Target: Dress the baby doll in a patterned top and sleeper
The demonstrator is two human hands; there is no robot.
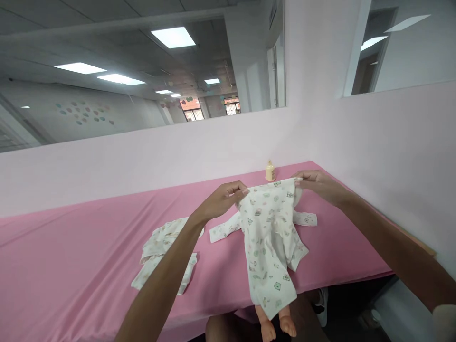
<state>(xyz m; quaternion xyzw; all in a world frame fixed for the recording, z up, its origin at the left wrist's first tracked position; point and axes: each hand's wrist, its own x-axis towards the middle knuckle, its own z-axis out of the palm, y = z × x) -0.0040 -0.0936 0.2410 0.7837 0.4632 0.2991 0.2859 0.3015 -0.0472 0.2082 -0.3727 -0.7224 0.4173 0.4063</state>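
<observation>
A pair of white baby pants point(265, 237) with a small green and brown print hangs spread between my hands. My left hand point(226, 194) pinches one corner of the waistband, and my right hand point(318, 185) pinches the other. Behind the pants, two patterned sleeves of a baby top point(224, 230) stick out to either side on the table. A doll point(268, 328) lies mostly hidden there; its bare feet show below the pant legs, past the table's front edge.
The pink-covered table point(89, 256) stands against a white wall point(213, 152). Left of my left forearm lies a heap of white patterned clothes point(166, 242). A small cream-coloured bottle point(270, 172) stands at the back edge. My knees are below the front edge.
</observation>
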